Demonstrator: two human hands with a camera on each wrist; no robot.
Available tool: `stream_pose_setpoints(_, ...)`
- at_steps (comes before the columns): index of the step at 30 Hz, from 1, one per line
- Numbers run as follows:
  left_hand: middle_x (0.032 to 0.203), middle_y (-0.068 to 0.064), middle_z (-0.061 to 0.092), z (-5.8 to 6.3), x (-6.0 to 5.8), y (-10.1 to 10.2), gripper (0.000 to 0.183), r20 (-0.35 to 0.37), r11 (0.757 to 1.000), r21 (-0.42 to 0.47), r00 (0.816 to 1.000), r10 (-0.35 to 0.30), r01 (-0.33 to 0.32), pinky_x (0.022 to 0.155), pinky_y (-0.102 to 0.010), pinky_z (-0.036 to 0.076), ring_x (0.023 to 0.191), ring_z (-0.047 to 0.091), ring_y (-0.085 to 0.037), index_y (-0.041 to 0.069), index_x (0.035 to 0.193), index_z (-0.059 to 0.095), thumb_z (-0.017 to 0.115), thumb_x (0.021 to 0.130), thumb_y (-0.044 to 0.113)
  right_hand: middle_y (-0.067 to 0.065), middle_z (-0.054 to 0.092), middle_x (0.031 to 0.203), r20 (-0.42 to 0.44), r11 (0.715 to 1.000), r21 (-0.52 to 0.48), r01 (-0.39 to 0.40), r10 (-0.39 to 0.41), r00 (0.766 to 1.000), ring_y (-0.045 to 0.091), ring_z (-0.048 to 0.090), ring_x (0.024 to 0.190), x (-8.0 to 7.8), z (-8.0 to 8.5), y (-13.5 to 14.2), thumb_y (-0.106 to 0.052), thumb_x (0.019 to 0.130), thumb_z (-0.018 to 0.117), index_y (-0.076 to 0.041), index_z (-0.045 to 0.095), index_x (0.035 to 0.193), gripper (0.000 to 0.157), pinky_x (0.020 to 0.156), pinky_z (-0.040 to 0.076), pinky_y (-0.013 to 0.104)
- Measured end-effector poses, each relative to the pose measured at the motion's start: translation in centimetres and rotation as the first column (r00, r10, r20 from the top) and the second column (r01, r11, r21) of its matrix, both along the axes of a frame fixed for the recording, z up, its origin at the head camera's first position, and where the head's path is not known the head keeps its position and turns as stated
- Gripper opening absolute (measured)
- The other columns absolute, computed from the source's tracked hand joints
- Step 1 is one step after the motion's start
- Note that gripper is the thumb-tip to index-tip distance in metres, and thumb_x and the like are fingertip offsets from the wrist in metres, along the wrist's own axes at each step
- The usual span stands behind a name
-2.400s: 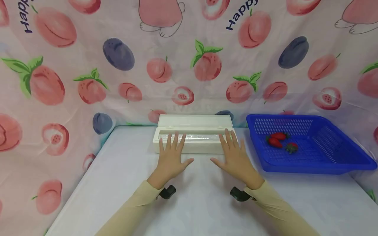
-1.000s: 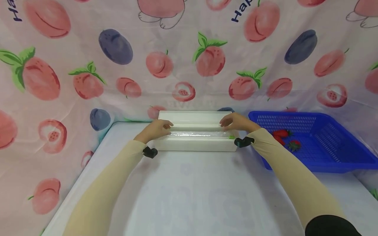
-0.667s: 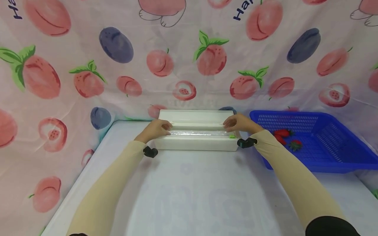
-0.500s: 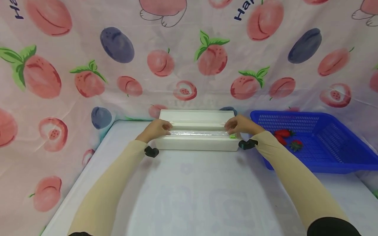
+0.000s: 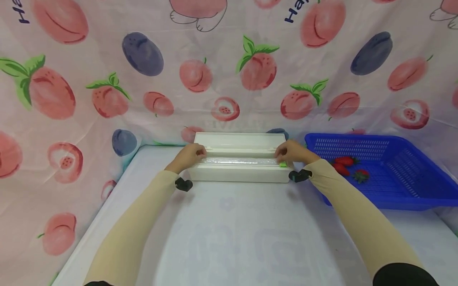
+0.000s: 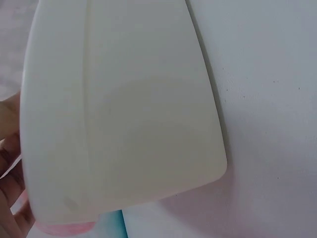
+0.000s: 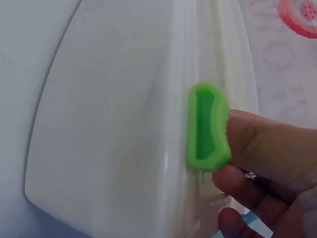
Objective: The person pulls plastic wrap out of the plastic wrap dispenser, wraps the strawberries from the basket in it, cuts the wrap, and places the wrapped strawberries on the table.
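Observation:
A long white cling film dispenser point(image 5: 239, 175) stands near the back of the table, its lid point(image 5: 239, 140) tipped back. Clear cling film point(image 5: 241, 161) stretches along the opening between my hands. At the left end, my left hand point(image 5: 186, 157) pinches the film; its fingertips are mostly hidden behind the box in the left wrist view. My right hand point(image 5: 296, 152) pinches the film at the right end, where a crumpled bit shows between thumb and finger in the right wrist view. Close by that thumb, a bright green slider point(image 7: 209, 128) sits on the dispenser's edge.
To the right stands a blue plastic basket point(image 5: 375, 203) with red strawberries point(image 5: 346, 161) in it. A fruit-print cloth point(image 5: 161, 131) hangs behind the white table point(image 5: 229, 238). Small black cameras sit on both wrists.
The hands were spread flat in front of the dispenser, then reached over its opening. Since then they have hardly moved; the left fingertips have drawn slightly left, the right ones slightly right.

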State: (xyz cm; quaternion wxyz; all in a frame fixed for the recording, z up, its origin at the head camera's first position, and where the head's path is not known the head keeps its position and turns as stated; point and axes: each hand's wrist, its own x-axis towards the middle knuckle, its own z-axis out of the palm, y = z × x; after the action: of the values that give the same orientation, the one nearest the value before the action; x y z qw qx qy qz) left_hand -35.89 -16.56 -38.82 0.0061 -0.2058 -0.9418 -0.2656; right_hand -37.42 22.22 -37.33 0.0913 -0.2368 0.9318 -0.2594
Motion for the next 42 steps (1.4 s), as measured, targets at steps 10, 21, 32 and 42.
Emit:
stream_pose_setpoints(10,0.092,-0.009,0.062,0.1,-0.3,0.3,0.011,-0.006,0.993,0.065,0.995,0.096,-0.095,0.081,-0.038,0.045,0.085,0.055,-0.022,0.009,0.095,0.058,0.055,0.095,0.02,0.011,0.067,0.087,-0.011,0.998,-0.059,0.032,-0.032,0.999,0.013,0.05,0.073,0.0,0.3,1.1,-0.009,0.088,0.063,-0.001,0.069,0.088,0.01,0.065,0.043,0.026)
stream_pose_setpoints(21,0.094,-0.01,0.064,0.3,-0.2,0.5,0.011,-0.089,0.988,0.107,0.988,0.123,-0.113,0.079,-0.039,0.046,0.087,0.058,-0.024,0.008,0.098,0.057,0.053,0.096,0.018,0.012,0.068,0.09,-0.06,0.983,-0.115,0.143,-0.15,0.987,0.017,0.054,0.078,0.6,0.7,0.8,-0.016,0.09,0.062,-0.003,0.07,0.094,0.016,0.07,0.044,0.028)
stream_pose_setpoints(32,0.093,-0.015,0.064,1.2,0.2,0.4,0.013,-0.155,0.982,0.16,0.98,0.123,-0.097,0.076,-0.039,0.047,0.086,0.059,-0.027,0.003,0.099,0.057,0.053,0.096,0.015,0.018,0.068,0.094,-0.078,0.974,-0.135,0.182,-0.194,0.978,0.028,0.061,0.087,0.6,1.7,0.6,-0.018,0.092,0.06,-0.001,0.069,0.097,0.02,0.075,0.048,0.036)
stream_pose_setpoints(42,0.091,-0.016,0.067,3.3,0.4,-0.7,0.012,-0.155,0.988,0.147,0.988,-0.013,0.036,0.084,-0.041,0.051,0.088,0.063,-0.029,0.0,0.092,0.067,0.065,0.086,0.01,0.024,0.067,0.094,-0.166,0.961,-0.214,0.177,-0.214,0.963,0.036,0.061,0.086,1.1,2.4,0.7,-0.016,0.092,0.06,0.004,0.069,0.096,0.022,0.068,0.046,0.026)
